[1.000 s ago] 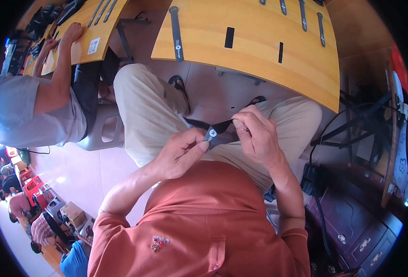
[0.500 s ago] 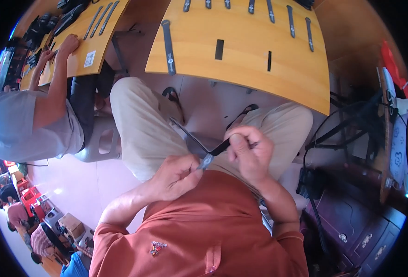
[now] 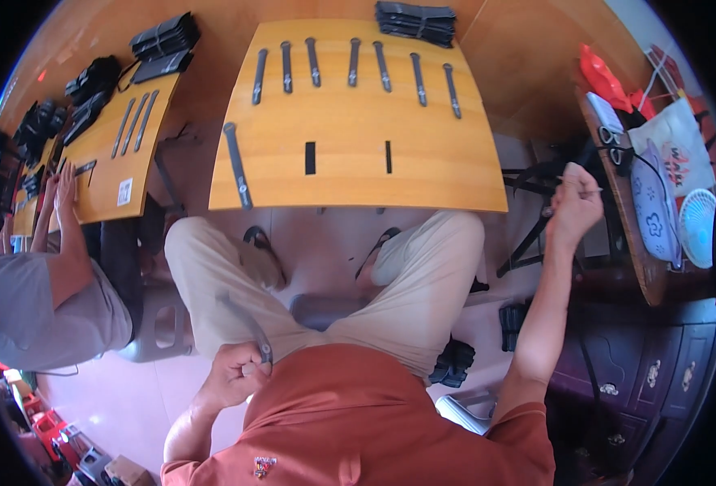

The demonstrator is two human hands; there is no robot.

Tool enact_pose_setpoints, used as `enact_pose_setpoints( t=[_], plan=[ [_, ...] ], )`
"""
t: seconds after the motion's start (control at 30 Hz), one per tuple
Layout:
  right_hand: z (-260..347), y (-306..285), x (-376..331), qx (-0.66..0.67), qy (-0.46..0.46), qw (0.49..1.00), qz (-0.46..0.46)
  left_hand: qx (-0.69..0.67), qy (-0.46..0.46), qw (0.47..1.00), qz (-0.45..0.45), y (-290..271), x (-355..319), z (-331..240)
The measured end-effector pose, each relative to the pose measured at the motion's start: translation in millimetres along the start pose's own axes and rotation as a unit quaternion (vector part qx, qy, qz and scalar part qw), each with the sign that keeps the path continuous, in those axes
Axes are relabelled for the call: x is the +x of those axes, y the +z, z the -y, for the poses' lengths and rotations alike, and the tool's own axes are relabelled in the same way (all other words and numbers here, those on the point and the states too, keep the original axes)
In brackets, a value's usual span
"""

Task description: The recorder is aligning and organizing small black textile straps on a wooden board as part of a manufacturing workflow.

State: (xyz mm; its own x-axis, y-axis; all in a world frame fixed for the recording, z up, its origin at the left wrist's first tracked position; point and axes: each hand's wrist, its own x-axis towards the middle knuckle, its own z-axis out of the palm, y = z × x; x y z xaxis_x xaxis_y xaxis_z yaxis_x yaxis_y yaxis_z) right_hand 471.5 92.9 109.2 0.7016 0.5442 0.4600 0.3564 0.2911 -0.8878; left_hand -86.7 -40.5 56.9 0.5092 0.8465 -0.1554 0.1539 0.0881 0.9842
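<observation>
Left hand [image 3: 237, 376] is pinching the grey strap [image 3: 256, 328]; snug pressure should be preventing slips! Right hand [image 3: 574, 208] is bunching its fingers together, contents unclear.

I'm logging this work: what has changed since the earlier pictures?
The right hand let go of the grey strap and moved far out to the right; whether it holds anything small is unclear. The left hand, still gripping the strap, shifted slightly left. On the table, the nearest strap stayed put.
</observation>
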Motion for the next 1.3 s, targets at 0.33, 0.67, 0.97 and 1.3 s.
enact_pose_setpoints(
  t=[0.33,0.67,0.97,1.3],
  plan=[
    [-32,17,-13,-0.308,-0.372,0.875,0.010,0.030,0.047,0.998,0.036,22,25,-11],
    [-91,4,-68,-0.395,-0.262,0.846,0.246,-0.004,0.028,0.999,0.033,34,35,-8],
    [-66,-3,-58,-0.337,0.062,0.896,0.281,-0.008,-0.013,0.999,0.047,47,52,-7],
    [-19,-15,-7,-0.346,-0.160,0.910,0.161,0.007,-0.017,0.998,0.057,49,63,10]
  ],
)
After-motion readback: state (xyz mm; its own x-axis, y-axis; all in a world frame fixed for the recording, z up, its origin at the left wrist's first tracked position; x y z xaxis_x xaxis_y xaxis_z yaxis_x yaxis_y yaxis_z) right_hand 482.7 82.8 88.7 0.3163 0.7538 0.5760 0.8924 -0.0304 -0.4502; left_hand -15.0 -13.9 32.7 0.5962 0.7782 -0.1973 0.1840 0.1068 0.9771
